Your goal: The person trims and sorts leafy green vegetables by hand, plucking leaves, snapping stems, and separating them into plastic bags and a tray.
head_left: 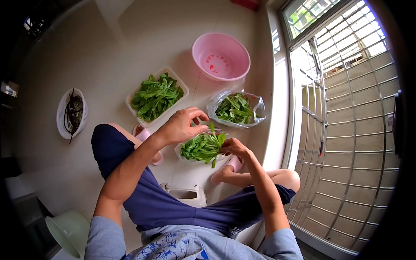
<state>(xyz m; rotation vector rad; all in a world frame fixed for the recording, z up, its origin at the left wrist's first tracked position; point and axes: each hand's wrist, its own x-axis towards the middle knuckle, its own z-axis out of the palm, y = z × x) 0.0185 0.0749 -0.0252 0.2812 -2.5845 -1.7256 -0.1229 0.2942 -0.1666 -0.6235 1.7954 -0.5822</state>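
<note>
My right hand (236,148) pinches a small bunch of leafy greens (215,141) at its base, the leaves fanning out to the left. My left hand (184,125) hovers just left of the leaf tips. Its fingers are curved, thumb and fingers are apart, and nothing shows between them. Below both hands, a pile of greens (197,148) lies on a clear plastic bag between my feet. Farther forward, a clear plastic bag (260,108) holds more greens, and a cream rectangular basket (185,92) is heaped with broad green leaves.
A pink basin (236,56) stands on the floor ahead. To the left, a white oval basket (60,113) holds dark, long bean-like strands. A small stool (199,197) is between my legs. A pale green basin (69,229) sits lower left; a barred window (342,130) borders the right.
</note>
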